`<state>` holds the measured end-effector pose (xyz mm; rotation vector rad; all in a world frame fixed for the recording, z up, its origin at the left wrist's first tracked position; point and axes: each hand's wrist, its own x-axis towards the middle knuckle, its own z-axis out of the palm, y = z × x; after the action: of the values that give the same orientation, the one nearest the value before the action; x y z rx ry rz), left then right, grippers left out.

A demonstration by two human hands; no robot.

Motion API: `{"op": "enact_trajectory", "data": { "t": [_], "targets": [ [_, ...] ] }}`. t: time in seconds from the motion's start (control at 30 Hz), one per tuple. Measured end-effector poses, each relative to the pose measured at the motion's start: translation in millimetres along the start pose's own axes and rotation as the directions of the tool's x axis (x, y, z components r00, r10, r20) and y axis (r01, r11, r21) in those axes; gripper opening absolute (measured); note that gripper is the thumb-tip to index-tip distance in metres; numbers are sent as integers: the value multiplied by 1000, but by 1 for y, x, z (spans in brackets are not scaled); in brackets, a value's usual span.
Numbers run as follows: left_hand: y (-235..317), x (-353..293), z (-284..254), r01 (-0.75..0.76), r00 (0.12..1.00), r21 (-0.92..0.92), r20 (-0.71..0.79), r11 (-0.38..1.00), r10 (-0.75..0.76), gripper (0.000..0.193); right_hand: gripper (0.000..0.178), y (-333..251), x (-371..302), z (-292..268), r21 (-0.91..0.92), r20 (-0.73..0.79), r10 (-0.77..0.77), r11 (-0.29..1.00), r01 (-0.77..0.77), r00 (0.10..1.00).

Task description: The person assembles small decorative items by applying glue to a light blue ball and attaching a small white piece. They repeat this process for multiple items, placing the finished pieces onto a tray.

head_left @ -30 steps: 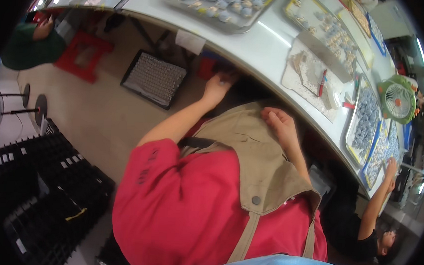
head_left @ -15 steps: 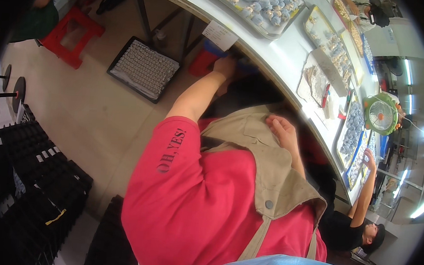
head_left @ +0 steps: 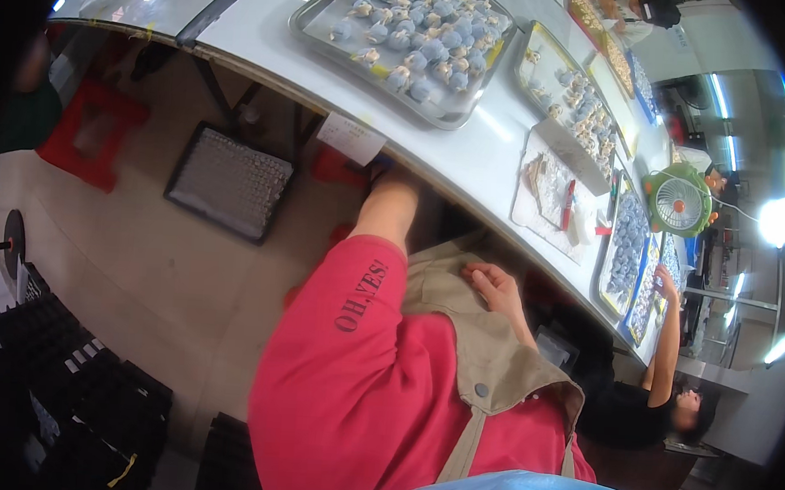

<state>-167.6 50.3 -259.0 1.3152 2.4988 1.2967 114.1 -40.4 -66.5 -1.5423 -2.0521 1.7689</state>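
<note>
My left forearm [head_left: 385, 213] reaches under the front edge of the white table [head_left: 469, 173], and its hand and fingers are hidden there, below a white paper note [head_left: 350, 138] fixed to the edge. What that hand touches cannot be seen. My right hand [head_left: 494, 285] rests against the khaki apron [head_left: 473, 326] on my lap, fingers loosely bent and apart, with nothing visible in them. Close above the left arm, a metal tray [head_left: 328, 48] on the table carries many small blue-grey round figures [head_left: 436, 50].
Further right lie a second tray [head_left: 535, 38], a white board [head_left: 522, 186] with a red tool [head_left: 568, 205], and a green fan [head_left: 680, 201]. A black crate [head_left: 186, 165] and a red stool [head_left: 80, 132] stand on the floor. Black racks [head_left: 87, 388] are lower left. A co-worker's arm [head_left: 665, 342] reaches over trays.
My view has swung up and left, showing more of the table. The left hand has gone deeper under the table edge, out of sight. My right hand stays on the apron.
</note>
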Motion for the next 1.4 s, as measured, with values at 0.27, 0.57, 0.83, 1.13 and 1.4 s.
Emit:
{"op": "enact_trajectory", "data": {
  "t": [0.27,0.57,0.83,1.13,1.4],
  "targets": [
    [-5,-9,13,89,980,68,171,994,-99,31,29,4,15,-2,105,29,42,994,-44,999],
    [-2,-19,3,112,967,78,220,991,-127,31,29,-9,20,-5,81,52,38,996,-42,998],
    [11,-30,0,126,958,67,250,990,-139,32,30,1,34,-10,35,86,-8,999,5,996],
    [17,-31,-16,151,953,76,255,986,-166,32,33,11,33,-22,68,84,-117,991,112,989],
    [-1,-19,-24,188,949,78,241,979,-202,32,32,29,30,-34,142,51,-120,984,111,992]
  ]
}}
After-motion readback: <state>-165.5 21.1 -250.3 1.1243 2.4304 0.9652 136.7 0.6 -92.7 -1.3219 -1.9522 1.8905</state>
